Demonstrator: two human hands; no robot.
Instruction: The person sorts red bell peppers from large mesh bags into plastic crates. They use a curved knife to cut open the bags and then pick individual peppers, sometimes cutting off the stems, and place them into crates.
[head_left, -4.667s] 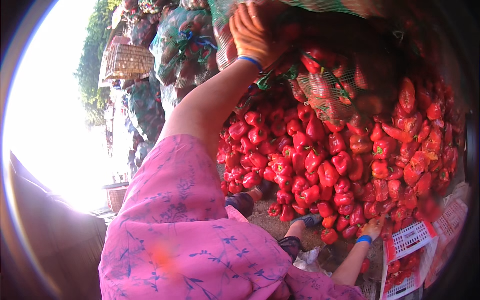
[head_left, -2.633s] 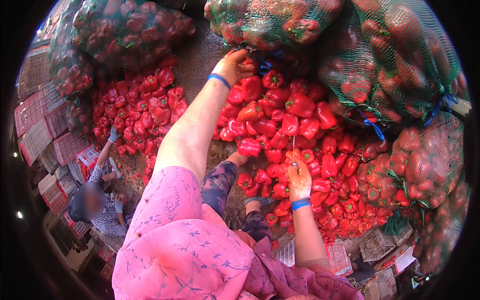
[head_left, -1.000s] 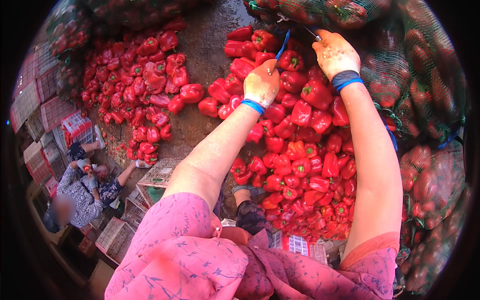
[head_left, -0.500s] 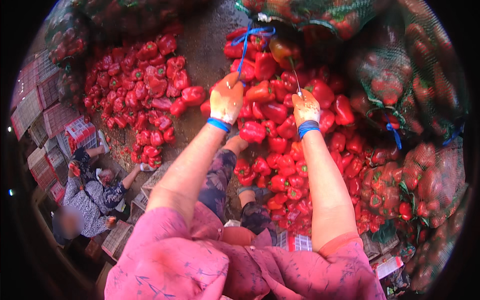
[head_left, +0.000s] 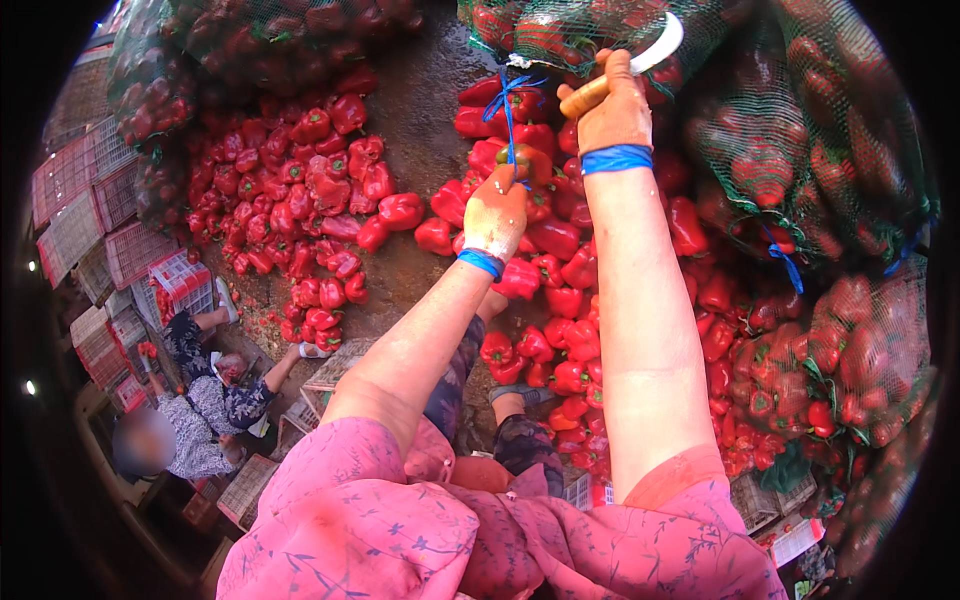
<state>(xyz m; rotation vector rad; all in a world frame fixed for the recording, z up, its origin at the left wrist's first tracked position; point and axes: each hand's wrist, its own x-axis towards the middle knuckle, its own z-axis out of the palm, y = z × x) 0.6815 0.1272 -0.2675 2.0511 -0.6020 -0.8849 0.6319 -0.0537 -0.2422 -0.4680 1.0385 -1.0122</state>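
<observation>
My right hand (head_left: 612, 105), gloved with a blue cuff, grips the wooden handle of a small curved sickle (head_left: 640, 62) whose blade lies against a green mesh sack of red peppers (head_left: 570, 30). My left hand (head_left: 497, 215), also gloved, pinches a blue tie string (head_left: 508, 105) that runs up to the sack's knotted mouth. Loose red bell peppers (head_left: 545, 270) lie heaped on the ground below both hands.
More mesh sacks of peppers (head_left: 800, 150) stack at the right and the top left (head_left: 230, 40). A second pepper heap (head_left: 300, 210) lies left of a bare strip of ground. Plastic crates (head_left: 110, 230) stand at the left, where a person (head_left: 200, 400) crouches.
Both hands have risen from the loose peppers to the sack's mouth. The right hand brought the sickle up to the mesh, and the left hand took hold of the blue string.
</observation>
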